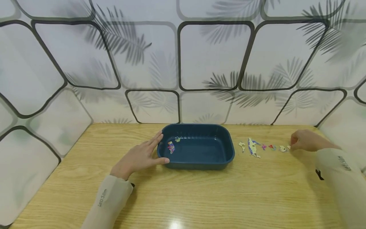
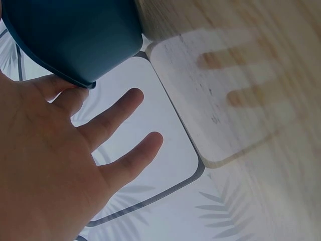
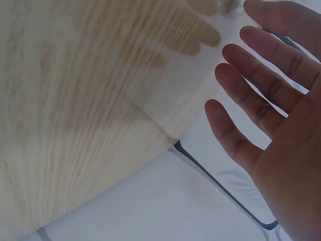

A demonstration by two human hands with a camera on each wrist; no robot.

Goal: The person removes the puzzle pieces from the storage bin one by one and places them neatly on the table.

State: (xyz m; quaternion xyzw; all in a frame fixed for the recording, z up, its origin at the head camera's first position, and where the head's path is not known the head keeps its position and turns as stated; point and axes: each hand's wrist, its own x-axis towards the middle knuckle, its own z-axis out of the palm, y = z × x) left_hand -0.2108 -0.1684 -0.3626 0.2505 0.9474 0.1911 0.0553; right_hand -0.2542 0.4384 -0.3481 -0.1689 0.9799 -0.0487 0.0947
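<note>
A dark blue rectangular tub [image 1: 197, 166] stands on the table. At its left end rests my left hand [image 1: 140, 158], fingers along the left rim and thumb at the front corner; in the left wrist view two fingertips meet the rim and two stretch out straight. Inside lie a colourful purple-and-orange piece [image 1: 171, 147] and a small pale one [image 1: 178, 140]. Far right, my right hand [image 1: 304, 140] has its fingertips down beside a tiny pale flat piece [image 1: 288, 147]. In the right wrist view its fingers [image 3: 251, 95] are extended and apart.
Between tub and right hand runs a row of flat irregular pieces: a pale one [image 1: 242, 146], a long blue-and-cream one [image 1: 253, 147], a pink one [image 1: 264, 147], a red-and-blue one [image 1: 272, 147] and a cream one [image 1: 283, 149]. Patterned walls [image 1: 154, 63] border the wooden table [image 1: 200, 197].
</note>
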